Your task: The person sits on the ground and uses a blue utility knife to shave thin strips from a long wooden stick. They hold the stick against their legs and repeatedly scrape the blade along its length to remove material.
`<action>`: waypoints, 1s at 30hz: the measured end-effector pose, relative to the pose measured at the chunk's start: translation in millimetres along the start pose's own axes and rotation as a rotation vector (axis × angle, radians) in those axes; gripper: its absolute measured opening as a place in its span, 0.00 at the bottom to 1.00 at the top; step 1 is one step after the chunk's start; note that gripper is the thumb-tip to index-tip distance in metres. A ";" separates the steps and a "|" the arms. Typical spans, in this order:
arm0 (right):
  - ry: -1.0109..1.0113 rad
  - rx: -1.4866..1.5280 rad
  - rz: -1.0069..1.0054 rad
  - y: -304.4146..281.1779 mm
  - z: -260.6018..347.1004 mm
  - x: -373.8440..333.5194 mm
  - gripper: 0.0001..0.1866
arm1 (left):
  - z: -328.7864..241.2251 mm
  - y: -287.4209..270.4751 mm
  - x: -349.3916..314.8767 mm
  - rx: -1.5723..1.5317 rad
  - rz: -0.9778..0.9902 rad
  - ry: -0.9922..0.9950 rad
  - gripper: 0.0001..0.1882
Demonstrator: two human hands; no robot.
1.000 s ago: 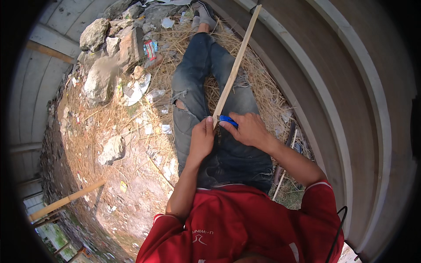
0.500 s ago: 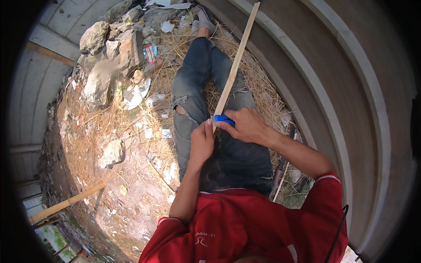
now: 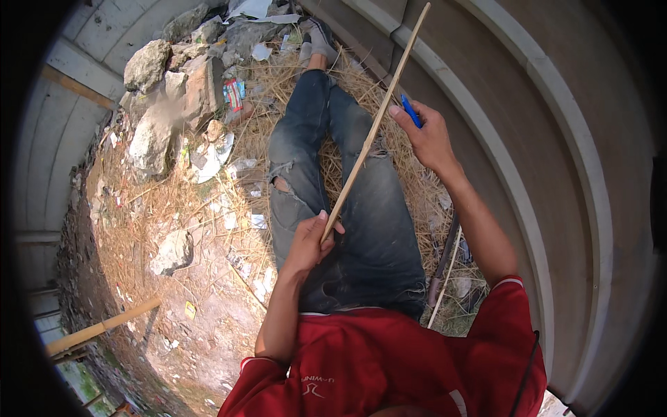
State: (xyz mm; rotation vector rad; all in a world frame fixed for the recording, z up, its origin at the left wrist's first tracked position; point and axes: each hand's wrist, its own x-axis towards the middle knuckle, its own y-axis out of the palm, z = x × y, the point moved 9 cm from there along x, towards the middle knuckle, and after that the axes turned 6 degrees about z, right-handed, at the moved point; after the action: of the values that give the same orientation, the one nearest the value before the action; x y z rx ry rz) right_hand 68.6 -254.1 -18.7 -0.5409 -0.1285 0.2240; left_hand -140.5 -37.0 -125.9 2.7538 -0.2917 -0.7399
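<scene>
A long thin wooden stick (image 3: 375,125) slants up and to the right across my lap. My left hand (image 3: 310,242) grips its lower end over my jeans (image 3: 368,229). My right hand (image 3: 425,135) is raised beside the middle of the stick, its fingertips touching it, and it is shut on a small blue tool (image 3: 410,110) with a blue handle. I sit in a red shirt, with my legs stretched out on dry straw.
Grey rocks (image 3: 156,118) and paper litter lie to my left. A curved concrete wall (image 3: 556,153) rises on the right. A wooden pole (image 3: 104,326) lies at the lower left. Another thin stick (image 3: 445,281) lies by my right hip.
My right hand has slid with the blue tool up along the stick, away from my left hand. The left hand still holds the lower end.
</scene>
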 end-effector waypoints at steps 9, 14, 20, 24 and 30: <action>0.088 0.386 0.052 20.8 0.6 1.9 0.23 | -6.0 4.5 4.0 0.130 0.251 0.089 0.32; 0.128 0.379 0.075 48.6 -14.9 -48.5 0.22 | -49.1 29.5 16.8 0.421 0.068 0.353 0.23; 0.217 -0.082 0.110 62.6 -66.0 -116.1 0.26 | -7.5 58.6 49.5 1.037 -0.006 0.213 0.20; 0.314 -0.311 0.136 49.1 -97.1 -149.9 0.30 | 26.7 65.1 62.3 1.178 -0.003 0.090 0.17; 0.217 -0.374 0.241 69.6 -105.1 -178.1 0.30 | 31.6 77.1 72.5 1.264 -0.003 0.076 0.15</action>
State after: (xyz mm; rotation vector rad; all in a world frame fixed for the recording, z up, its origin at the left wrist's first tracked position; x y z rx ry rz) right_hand -97.1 -291.6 -155.5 -0.9505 0.1099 0.3780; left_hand -104.6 -135.3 -161.4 3.9048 -1.0295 -0.5146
